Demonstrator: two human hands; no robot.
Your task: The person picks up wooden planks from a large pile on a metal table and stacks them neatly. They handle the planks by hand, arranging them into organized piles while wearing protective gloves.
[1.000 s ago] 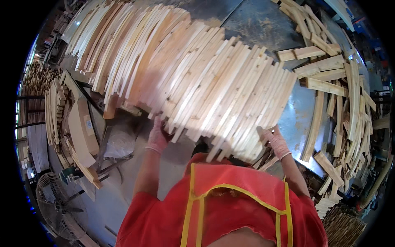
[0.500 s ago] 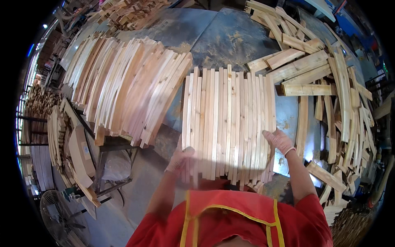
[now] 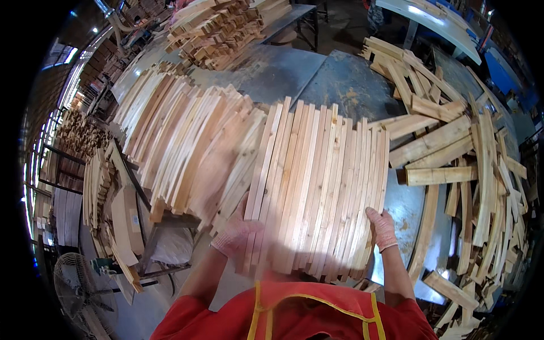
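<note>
A wide row of narrow wooden strips (image 3: 317, 181), set side by side, is squeezed between my two gloved hands in front of my body. My left hand (image 3: 237, 233) presses against the left side of the row near its lower end. On the right side, my right hand (image 3: 381, 226) grips the outermost strip, thumb on top. The fingers of both hands are partly hidden beside and beneath the wood. Close on the left lies a longer row of similar strips (image 3: 181, 141), with its right end near the held row's left edge.
A dark metal table (image 3: 283, 73) stretches behind the strips. Loose boards (image 3: 436, 141) lie in a jumbled pile at right. Stacked wood blocks (image 3: 218, 31) stand at the far left. A fan (image 3: 76, 289) and a wooden-sided rack (image 3: 126, 218) stand at lower left.
The held row has shifted left toward the longer row, and its upper end now leans slightly right. Both hands moved with it, and the view has tilted up, showing more background.
</note>
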